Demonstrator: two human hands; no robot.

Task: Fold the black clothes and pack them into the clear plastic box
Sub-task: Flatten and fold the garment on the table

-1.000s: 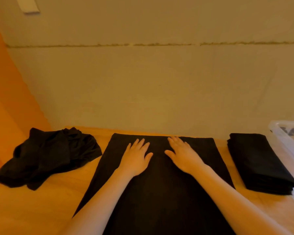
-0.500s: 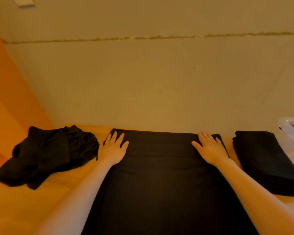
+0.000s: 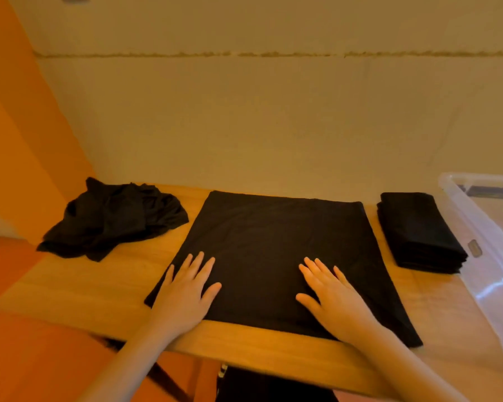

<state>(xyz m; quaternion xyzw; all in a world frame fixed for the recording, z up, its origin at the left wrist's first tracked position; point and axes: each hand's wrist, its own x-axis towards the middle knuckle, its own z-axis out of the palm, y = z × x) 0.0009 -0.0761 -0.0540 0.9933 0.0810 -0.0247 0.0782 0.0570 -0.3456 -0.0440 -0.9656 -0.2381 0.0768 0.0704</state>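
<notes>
A wooden counter [image 3: 105, 288] with a warm honey tone runs along a plain beige wall [image 3: 273, 126] that has a rough horizontal seam across it; to the left, an orange wall [image 3: 21, 140] and orange floor meet the counter's end. Spread flat in the middle of the counter lies a black garment [image 3: 273, 250], its near edge close to the counter's front. The left hand [image 3: 186, 297] rests palm-down on the garment's near left corner, fingers straight and slightly spread. The right hand [image 3: 331, 297] lies flat on the near right part, fingers likewise extended. A crumpled pile of black clothes [image 3: 114, 219] sits to the left, apart from the garment. A neat folded stack [image 3: 418, 233] sits to the right, just beside the clear plastic box [image 3: 482, 242] at the counter's right end.
</notes>
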